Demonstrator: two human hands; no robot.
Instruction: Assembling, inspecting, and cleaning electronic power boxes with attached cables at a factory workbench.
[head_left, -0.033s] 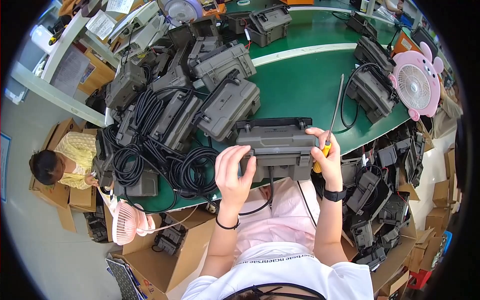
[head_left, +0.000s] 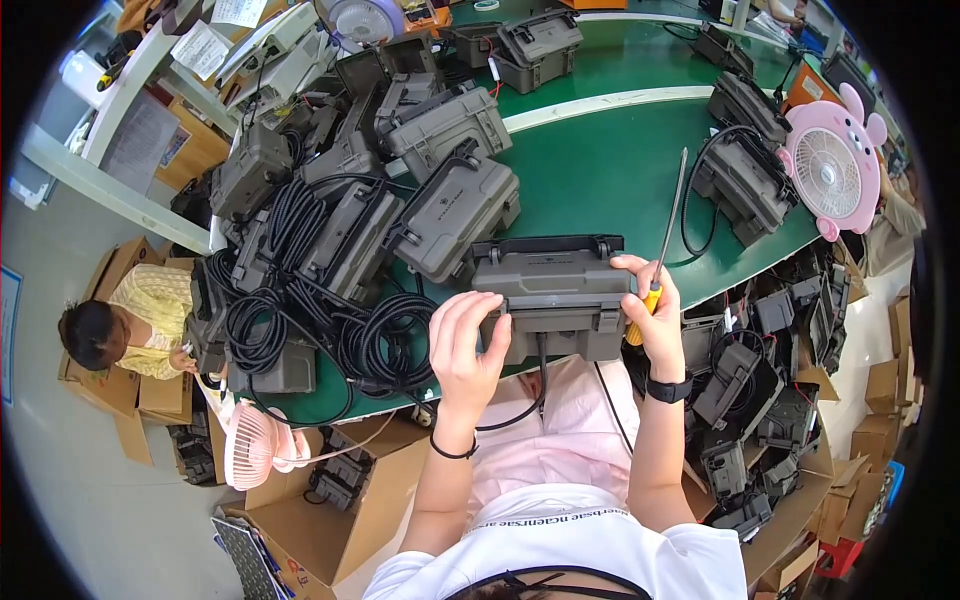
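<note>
A dark grey plastic case (head_left: 550,285) with its lid closed sits at the near edge of the green table in front of me. A black cable (head_left: 542,375) hangs from its near side. My left hand (head_left: 466,345) grips the case's left end, fingers at the corner by the latch and thumb on the near side. My right hand (head_left: 655,315) is closed round the yellow handle of a long screwdriver (head_left: 668,235), its shaft pointing up and away. The thumb and forefinger of that same hand press on the right end of the case, near the latch.
Several similar cases (head_left: 460,215) and coiled black cables (head_left: 385,335) are heaped to the left. Another case (head_left: 742,185) and a pink fan (head_left: 832,165) stand at right. Cardboard boxes (head_left: 350,535) flank me; a small pink fan (head_left: 255,445) and a seated person (head_left: 130,325) are at left.
</note>
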